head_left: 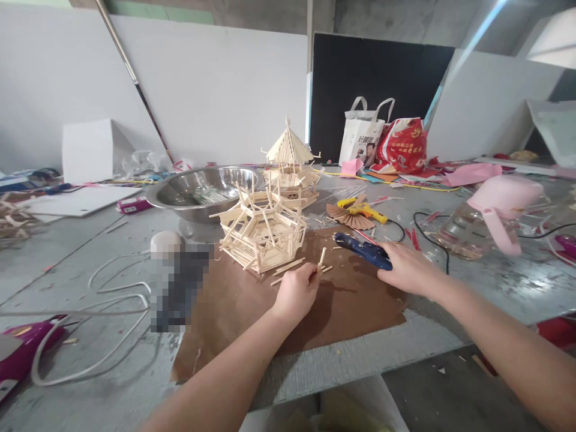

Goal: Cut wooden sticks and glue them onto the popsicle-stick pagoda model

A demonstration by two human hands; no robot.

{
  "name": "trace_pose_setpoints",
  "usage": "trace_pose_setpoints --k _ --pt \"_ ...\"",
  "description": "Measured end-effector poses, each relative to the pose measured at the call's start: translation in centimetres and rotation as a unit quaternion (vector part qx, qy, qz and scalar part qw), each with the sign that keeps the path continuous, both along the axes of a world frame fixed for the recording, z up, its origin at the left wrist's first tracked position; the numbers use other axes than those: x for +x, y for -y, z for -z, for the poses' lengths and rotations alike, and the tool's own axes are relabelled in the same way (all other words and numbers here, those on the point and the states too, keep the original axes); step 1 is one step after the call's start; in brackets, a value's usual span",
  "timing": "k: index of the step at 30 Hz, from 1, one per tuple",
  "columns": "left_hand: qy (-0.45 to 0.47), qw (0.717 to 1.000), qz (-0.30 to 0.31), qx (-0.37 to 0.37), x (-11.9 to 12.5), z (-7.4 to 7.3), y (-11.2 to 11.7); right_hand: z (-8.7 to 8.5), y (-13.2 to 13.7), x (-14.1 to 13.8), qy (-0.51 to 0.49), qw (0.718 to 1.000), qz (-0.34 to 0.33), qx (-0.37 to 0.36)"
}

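My left hand is closed, pinching a short pale wooden stick that points upward. Several loose sticks lie on the brown sheet just beyond it. My right hand grips a dark blue hand tool, whose far end points left toward the stick; its exact kind is unclear. Beyond my left hand stands an open six-sided stick frame, with sticks poking up around its top. Behind that rises a stick pavilion with a pointed roof.
Under my hands lies a brown sheet. A steel basin stands at the back left. A yellow glue gun lies beside a folded paper fan. On the right is a pink-lidded jug; white cable loops at left.
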State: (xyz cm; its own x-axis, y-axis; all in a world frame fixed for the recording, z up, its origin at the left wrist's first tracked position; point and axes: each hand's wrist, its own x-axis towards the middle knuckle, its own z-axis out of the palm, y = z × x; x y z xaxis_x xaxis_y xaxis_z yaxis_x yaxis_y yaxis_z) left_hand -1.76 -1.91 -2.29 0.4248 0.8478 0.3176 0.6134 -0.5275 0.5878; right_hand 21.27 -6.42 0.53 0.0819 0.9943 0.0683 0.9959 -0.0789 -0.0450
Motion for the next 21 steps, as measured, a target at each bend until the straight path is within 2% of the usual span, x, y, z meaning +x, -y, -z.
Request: trace_pose_setpoints --k 7,12,21 --pt "0.000 1.000 -0.013 0.004 0.0 -0.2 0.2 0.0 2.6 -3.0 -0.055 0.997 -0.034 0.035" --pt "-0.001 1.000 -0.009 0.000 0.1 -0.1 0.2 -0.3 3.2 -3.8 -0.066 0.997 -0.025 0.030" --pt "-0.028 0.999 -0.017 0.001 0.2 -0.2 0.2 -0.1 3.3 -5.6 -0.027 0.998 -0.032 0.046"
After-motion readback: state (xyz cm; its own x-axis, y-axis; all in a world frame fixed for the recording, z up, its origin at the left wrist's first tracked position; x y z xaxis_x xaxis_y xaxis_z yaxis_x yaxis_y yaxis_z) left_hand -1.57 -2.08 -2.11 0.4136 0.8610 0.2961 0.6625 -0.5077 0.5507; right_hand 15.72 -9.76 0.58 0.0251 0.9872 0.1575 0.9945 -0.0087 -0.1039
